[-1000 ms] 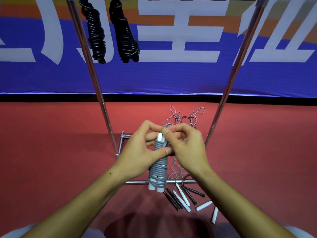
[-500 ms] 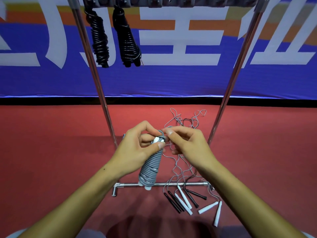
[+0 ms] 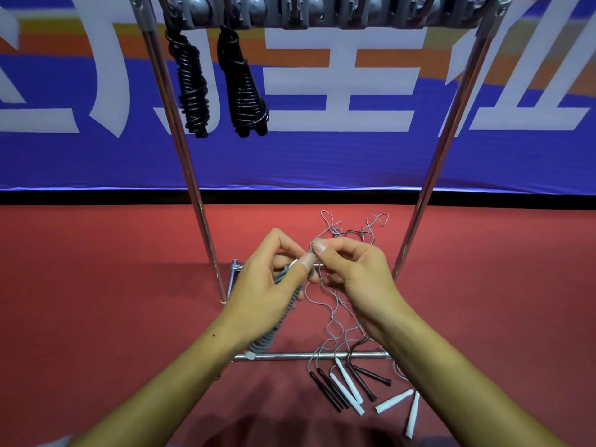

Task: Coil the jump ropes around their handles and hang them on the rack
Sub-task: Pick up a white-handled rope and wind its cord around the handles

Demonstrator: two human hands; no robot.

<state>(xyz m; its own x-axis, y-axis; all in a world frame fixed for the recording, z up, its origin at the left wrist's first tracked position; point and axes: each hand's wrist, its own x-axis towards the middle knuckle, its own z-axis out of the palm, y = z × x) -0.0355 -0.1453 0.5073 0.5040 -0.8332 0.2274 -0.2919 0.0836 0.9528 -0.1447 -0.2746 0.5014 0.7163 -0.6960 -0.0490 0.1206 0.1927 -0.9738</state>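
Left hand: my left hand [image 3: 264, 295] grips the grey coiled rope [image 3: 274, 327] by its handles, below the rack [image 3: 322, 14].
Right hand: my right hand [image 3: 351, 272] pinches the rope's loose end.
Rack: two black coiled ropes [image 3: 219, 88] hang at its left.
Floor: loose ropes [image 3: 348, 379] lie tangled.

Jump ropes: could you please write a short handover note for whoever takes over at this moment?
Left hand grips the coiled grey jump rope; right hand pinches its loose end at the top.
Done: two black coiled ropes hang on the rack.
Left: hang the grey one, then coil and hang the tangled ropes on the floor by the rack's base.
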